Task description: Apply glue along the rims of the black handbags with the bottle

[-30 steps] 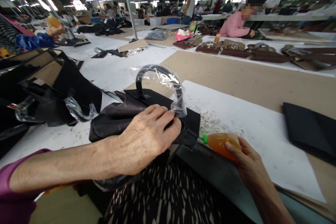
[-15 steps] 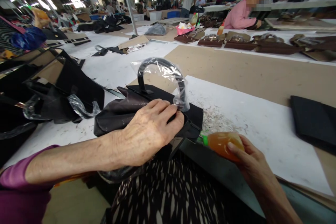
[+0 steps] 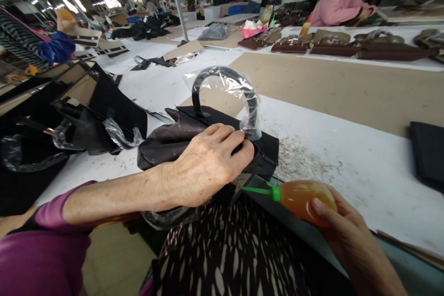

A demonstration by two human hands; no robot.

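Note:
A black handbag [image 3: 166,145] lies at the table's near edge, its arched handle [image 3: 222,71] wrapped in clear plastic. My left hand [image 3: 215,159] is closed on the bag's near side, fingers curled over its edge. In my right hand [image 3: 333,212] is a squeeze bottle [image 3: 305,199] of amber liquid, probably glue, held on its side. The bottle's thin green nozzle [image 3: 256,190] points left, close to a small flap [image 3: 241,182] under the bag's edge. Whether the tip touches the flap I cannot tell.
Several black bags [image 3: 114,106] with plastic-wrapped handles stand at left. A black folded piece [image 3: 428,152] lies at right. Scraps litter the white sheet [image 3: 347,148]. Brown bags [image 3: 333,48] line the far side, where a person in pink [image 3: 336,4] sits. Another person's hand [image 3: 65,21] is at upper left.
The bottle's nozzle has come out from the bag's right end and now shows in full, lower and pointing left. My left hand keeps its hold. The whole view has shifted slightly.

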